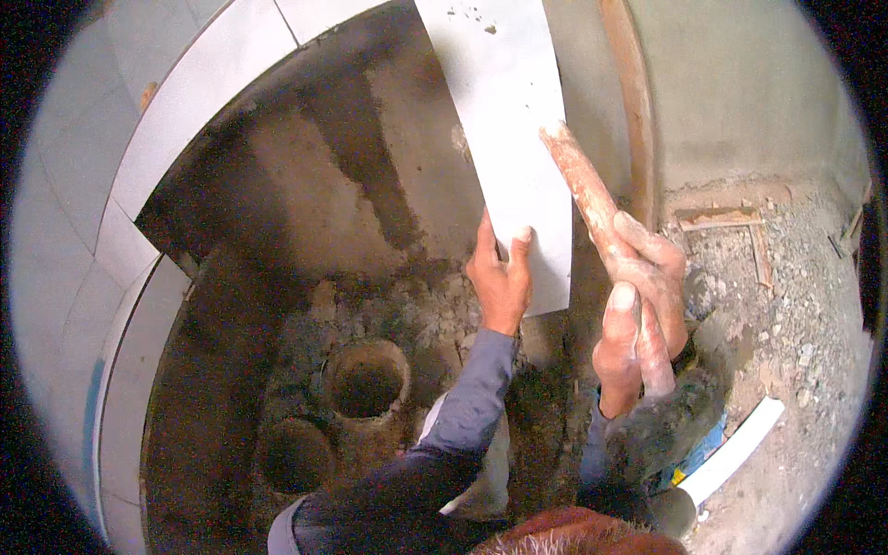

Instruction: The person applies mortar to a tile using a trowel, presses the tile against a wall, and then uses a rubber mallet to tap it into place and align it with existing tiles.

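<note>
A long white tile [514, 120] slants down from the top, with a few dark crumbs near its far end. My left hand [502, 277] grips its lower left edge, the thumb on the white face and the other fingers at or behind the edge. In my right hand [643, 310] is a wooden stick [583, 180], dusty and rounded like a tool handle. Its far tip meets the right edge of the tile, or lies just over it. The stick's lower end is hidden in the fist.
Two round pipe openings [367, 381] lie in rough mortar at lower left. White tiles line a ledge [176, 139] around the dark pit. Rubble [800, 305], wood scraps [721, 220] and a white strip [735, 449] are on the right. A brown wooden strip [638, 111] stands behind the tile.
</note>
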Demonstrator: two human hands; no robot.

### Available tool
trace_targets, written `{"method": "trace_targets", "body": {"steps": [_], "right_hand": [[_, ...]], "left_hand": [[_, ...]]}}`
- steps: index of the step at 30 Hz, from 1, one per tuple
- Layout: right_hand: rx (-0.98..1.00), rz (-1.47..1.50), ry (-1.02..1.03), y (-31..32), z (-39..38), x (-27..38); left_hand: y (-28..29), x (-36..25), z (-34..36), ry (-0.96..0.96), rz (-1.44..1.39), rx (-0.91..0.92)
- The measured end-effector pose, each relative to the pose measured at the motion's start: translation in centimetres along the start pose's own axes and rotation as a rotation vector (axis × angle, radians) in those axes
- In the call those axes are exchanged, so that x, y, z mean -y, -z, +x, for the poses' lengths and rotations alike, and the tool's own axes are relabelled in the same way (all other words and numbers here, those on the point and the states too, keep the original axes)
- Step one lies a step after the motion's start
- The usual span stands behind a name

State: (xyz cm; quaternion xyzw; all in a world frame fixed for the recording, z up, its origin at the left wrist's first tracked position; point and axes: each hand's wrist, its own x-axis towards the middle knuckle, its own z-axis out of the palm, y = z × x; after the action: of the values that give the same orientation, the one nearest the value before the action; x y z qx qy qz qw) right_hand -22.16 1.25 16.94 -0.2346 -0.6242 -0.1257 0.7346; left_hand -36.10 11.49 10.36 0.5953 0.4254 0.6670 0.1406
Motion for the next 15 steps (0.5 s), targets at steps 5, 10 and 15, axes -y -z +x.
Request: {"method": "trace_targets", "body": {"steps": [5, 10, 15], "right_hand": [[-0.02, -0.026, 0.006, 0.3, -0.2, 0.7], [0.054, -0.024, -0.081, 0.5, 0.5, 0.5], [-0.092, 0.085, 0.039, 0.5, -1.2, 1.4]], "left_hand": [[-0.8, 0.2, -0.2, -0.024, -0.015, -0.029], [-0.2, 0.2, 0.0, -0.04, 0.02, -0.034], [-1.0, -0.4, 0.1, 0.012, -0.024, -0.023]]}}
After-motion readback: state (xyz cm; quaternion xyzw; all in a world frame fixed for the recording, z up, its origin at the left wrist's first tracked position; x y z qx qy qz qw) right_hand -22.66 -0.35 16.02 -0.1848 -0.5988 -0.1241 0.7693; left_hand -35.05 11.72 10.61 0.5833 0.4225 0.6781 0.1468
